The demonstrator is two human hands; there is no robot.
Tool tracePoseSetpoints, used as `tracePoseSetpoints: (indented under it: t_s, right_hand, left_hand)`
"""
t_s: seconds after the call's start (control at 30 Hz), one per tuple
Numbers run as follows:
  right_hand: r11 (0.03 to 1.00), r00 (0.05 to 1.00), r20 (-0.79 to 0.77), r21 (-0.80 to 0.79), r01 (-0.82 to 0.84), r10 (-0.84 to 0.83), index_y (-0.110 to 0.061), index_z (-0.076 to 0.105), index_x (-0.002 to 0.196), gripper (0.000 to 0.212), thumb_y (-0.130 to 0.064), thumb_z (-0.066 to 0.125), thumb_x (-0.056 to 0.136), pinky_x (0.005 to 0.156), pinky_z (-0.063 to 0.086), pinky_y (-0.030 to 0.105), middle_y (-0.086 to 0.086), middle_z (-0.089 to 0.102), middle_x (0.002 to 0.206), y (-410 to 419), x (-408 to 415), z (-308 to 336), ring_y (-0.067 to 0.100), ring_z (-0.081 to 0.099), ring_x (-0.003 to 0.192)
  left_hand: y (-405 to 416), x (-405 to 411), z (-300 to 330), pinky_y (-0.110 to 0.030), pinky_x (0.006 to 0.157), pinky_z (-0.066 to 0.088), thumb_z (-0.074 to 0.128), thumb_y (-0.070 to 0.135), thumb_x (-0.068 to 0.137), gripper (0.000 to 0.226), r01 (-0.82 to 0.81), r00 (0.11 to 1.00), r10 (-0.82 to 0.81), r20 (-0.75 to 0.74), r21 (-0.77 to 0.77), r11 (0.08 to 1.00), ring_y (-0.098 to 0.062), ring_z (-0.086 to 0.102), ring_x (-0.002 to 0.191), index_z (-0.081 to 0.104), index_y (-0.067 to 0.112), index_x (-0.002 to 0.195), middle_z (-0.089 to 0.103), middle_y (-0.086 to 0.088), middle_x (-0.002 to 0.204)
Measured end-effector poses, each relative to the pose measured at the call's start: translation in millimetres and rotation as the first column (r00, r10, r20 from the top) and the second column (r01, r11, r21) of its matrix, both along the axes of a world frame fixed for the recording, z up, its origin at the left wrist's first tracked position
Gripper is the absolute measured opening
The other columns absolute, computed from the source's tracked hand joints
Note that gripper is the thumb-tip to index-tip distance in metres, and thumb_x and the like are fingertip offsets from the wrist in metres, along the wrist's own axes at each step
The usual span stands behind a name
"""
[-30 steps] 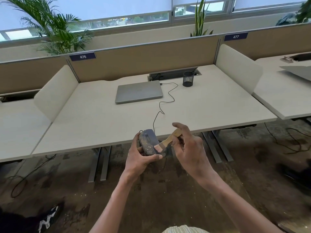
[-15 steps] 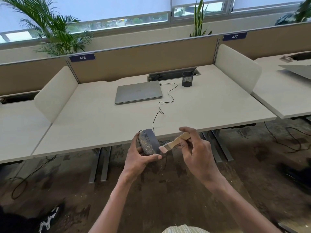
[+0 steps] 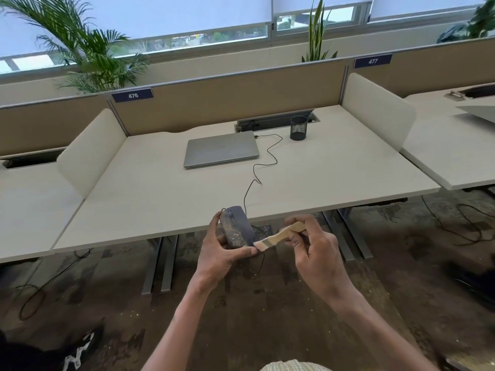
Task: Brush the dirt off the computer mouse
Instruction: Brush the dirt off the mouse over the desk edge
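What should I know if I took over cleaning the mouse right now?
Left hand: holds the dark grey corded computer mouse in the air, just in front of the pale desk's near edge.
Right hand: pinches the small wooden-handled brush, its bristles at the mouse's near right edge.
The mouse's black cord runs back to the closed silver laptop on the desk.
Done: mouse lifted and brush brought to it.
Left: brownish dirt specks cover the mouse's left side and top; brush them off.
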State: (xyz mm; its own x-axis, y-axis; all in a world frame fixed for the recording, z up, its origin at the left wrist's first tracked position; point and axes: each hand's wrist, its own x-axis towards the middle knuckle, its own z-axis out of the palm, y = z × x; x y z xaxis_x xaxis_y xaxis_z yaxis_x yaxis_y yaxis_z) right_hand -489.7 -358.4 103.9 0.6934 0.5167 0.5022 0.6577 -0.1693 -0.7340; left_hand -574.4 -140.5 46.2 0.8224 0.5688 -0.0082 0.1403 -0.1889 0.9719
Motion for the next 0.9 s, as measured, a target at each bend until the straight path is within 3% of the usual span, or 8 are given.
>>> tracePoseSetpoints:
  t_s: [0.07, 0.17, 0.33, 0.43, 0.57, 0.7, 0.77, 0.9]
  right_hand:
    - [1.000, 1.000, -0.001, 0.027, 0.008, -0.008, -0.013, 0.056, 0.115, 0.027, 0.002, 0.064, 0.094, 0.067, 0.061, 0.021, -0.002, 0.073, 0.094, 2.9, 4.4, 3.2, 0.009, 0.073, 0.083]
    - [0.999, 1.000, -0.024, 0.050, 0.017, -0.016, -0.013, 0.055, 0.115, 0.028, 0.003, 0.063, 0.094, 0.068, 0.061, 0.019, -0.001, 0.073, 0.093, 8.3, 11.5, 6.1, 0.008, 0.074, 0.084]
    - [0.990, 0.997, -0.029, 0.124, 0.071, -0.068, -0.007, 0.058, 0.114, 0.022, 0.002, 0.064, 0.095, 0.071, 0.059, 0.014, 0.005, 0.075, 0.096, 21.3, 25.3, 11.4, 0.010, 0.075, 0.088]
    - [0.992, 0.998, -0.051, 0.114, 0.045, -0.040, -0.006, 0.058, 0.114, 0.021, 0.003, 0.062, 0.095, 0.076, 0.062, 0.021, 0.007, 0.074, 0.101, 22.8, 25.8, 11.6, 0.013, 0.075, 0.092]
    - [0.998, 0.997, -0.071, 0.052, -0.034, 0.038, -0.011, 0.057, 0.106, 0.027, 0.012, 0.058, 0.093, 0.075, 0.060, 0.017, 0.003, 0.073, 0.096, 9.4, 22.5, 6.6, 0.003, 0.073, 0.089]
    - [0.997, 0.991, -0.116, -0.044, -0.067, 0.062, -0.017, 0.058, 0.105, 0.032, 0.012, 0.057, 0.093, 0.076, 0.062, 0.024, -0.002, 0.074, 0.096, -1.2, 18.6, 3.5, 0.002, 0.072, 0.091]
    - [0.998, 0.994, -0.099, -0.041, -0.056, 0.052, -0.018, 0.058, 0.106, 0.034, 0.013, 0.058, 0.092, 0.075, 0.061, 0.022, -0.004, 0.073, 0.095, -2.5, 17.4, 5.7, 0.001, 0.072, 0.090]
    - [0.997, 0.998, -0.014, -0.044, -0.063, 0.062, -0.017, 0.056, 0.109, 0.037, 0.014, 0.058, 0.090, 0.073, 0.055, 0.011, -0.004, 0.072, 0.094, 3.1, 16.9, 15.9, 0.003, 0.071, 0.086]
  left_hand:
    - [-2.1, 0.0, 1.1, -0.028, 0.090, 0.062, 0.106, 0.036, 0.048, 0.137, 0.012, 1.000, -0.012, 0.004, 0.006, 1.000, -0.010, 0.073, 0.109, 0.027, 0.034, 0.160, 0.067, -0.003, 0.132]
    - [-5.8, -1.7, 4.6, -0.046, 0.102, 0.058, 0.104, 0.048, 0.040, 0.142, 0.037, 0.999, -0.037, 0.002, -0.004, 0.999, -0.022, 0.070, 0.118, 0.028, 0.038, 0.159, 0.065, -0.010, 0.138]
    - [-10.1, -3.7, 2.9, -0.020, 0.078, 0.060, 0.105, 0.051, 0.038, 0.133, 0.042, 0.999, -0.042, -0.014, -0.017, 0.999, -0.011, 0.074, 0.106, 0.034, 0.052, 0.149, 0.066, 0.001, 0.129]
    - [-12.7, -3.3, 4.7, -0.021, 0.079, 0.061, 0.104, 0.054, 0.037, 0.129, 0.033, 0.999, -0.033, -0.010, -0.009, 0.999, -0.011, 0.072, 0.108, 0.035, 0.055, 0.146, 0.065, 0.006, 0.127]
    - [-6.7, -6.1, 6.4, -0.041, 0.095, 0.062, 0.105, 0.049, 0.040, 0.138, 0.016, 1.000, -0.016, -0.011, -0.004, 1.000, -0.018, 0.073, 0.113, 0.031, 0.040, 0.157, 0.068, -0.003, 0.132]
    - [-4.4, -6.4, 5.6, -0.019, 0.081, 0.060, 0.104, 0.042, 0.047, 0.139, 0.016, 0.999, -0.016, -0.040, 0.006, 1.000, 0.004, 0.072, 0.101, 0.025, 0.036, 0.161, 0.062, 0.021, 0.118]
    - [-8.5, -4.3, 7.3, -0.019, 0.082, 0.059, 0.103, 0.040, 0.049, 0.136, 0.029, 0.998, -0.027, -0.055, 0.023, 0.999, 0.001, 0.072, 0.103, 0.026, 0.036, 0.161, 0.065, 0.012, 0.123]
    - [-15.2, -1.5, 10.2, -0.031, 0.099, 0.057, 0.103, 0.036, 0.053, 0.132, 0.048, 0.997, -0.045, -0.059, 0.059, 0.997, -0.021, 0.067, 0.121, 0.025, 0.039, 0.159, 0.062, -0.010, 0.142]
